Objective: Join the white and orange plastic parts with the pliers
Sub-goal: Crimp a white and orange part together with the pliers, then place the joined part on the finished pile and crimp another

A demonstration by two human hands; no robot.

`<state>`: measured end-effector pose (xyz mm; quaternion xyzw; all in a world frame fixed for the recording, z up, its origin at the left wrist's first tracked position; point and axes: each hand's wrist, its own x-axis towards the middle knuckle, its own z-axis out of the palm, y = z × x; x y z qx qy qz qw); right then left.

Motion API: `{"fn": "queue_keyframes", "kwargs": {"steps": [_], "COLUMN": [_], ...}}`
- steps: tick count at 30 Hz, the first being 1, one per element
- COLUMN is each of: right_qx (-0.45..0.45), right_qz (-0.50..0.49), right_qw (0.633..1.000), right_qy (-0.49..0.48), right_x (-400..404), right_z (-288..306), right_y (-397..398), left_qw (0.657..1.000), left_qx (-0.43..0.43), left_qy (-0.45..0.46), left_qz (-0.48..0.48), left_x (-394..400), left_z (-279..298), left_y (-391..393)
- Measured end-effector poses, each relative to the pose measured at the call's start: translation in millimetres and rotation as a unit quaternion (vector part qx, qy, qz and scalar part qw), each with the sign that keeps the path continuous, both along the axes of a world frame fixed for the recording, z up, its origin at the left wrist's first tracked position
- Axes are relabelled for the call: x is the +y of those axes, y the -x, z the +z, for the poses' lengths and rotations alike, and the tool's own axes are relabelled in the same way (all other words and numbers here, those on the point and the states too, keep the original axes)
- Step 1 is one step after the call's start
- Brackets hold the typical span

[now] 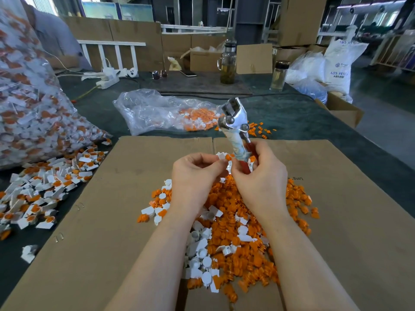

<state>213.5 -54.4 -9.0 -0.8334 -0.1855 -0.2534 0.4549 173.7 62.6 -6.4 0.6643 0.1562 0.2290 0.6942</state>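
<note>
Holding the pliers (235,129) upright in the right hand (258,180), fingers curled tight round the wrapped and red handles, metal head pointing up and away toward the far edge of the cardboard sheet (112,198). Running near vertical, that long axis, tilted a touch to the left at the top. Jaws at the top looking parted, though hard to say for sure from this angle.

Pinching a white part (224,159) in the left hand (195,176), thumb and fingertips closed on it, just left of the handles and almost touching them. Showing a bit of orange part (229,157) right beside it, between the two hands; seated in the white one or not, impossible to tell. Sitting well below the pliers head, both pieces, so needing to travel up along the handles, or the tool to tip down, before any squeeze. Left hand the nearer one to the parts, clearly.

Counting now: one pair of pliers, two hands, one white piece pinched. Lying under the wrists at the middle of the cardboard, a loose heap (235,232) of orange and white pieces, far too many to count, orange outnumbering white by plenty. Spilling off the left edge, a second scatter of joined-looking pieces (45,191), next to one big full bag (27,97). Resting beyond the far edge, one clear bag (157,111) with more orange inside.
</note>
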Motion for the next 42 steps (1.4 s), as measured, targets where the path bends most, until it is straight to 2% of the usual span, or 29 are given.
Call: {"fn": "queue_keyframes", "kwargs": {"steps": [14,22,37,42], "right_qx": [-0.054,0.04,0.056,0.101], "right_qz": [0.0,0.067,0.095,0.155], "right_qw": [0.998,0.992,0.992,0.981], "right_qy": [0.031,-0.095,-0.058,-0.062], "right_x": [0.6,1.2,-1.3,-7.4], "right_z": [-1.6,-1.9,1.7,8.7], "right_y": [0.8,-2.5,-1.1,-0.3], "left_qw": [1.0,1.0,0.998,0.996], "left_qx": [-0.002,-0.02,-0.019,-0.031], "left_qy": [-0.016,-0.009,-0.048,-0.059], "left_qz": [0.001,0.005,0.041,0.059], "left_x": [0.5,-0.8,-1.6,2.6], "left_z": [2.6,2.8,-1.6,-0.7], "left_y": [1.5,1.5,-0.7,-0.7]}}
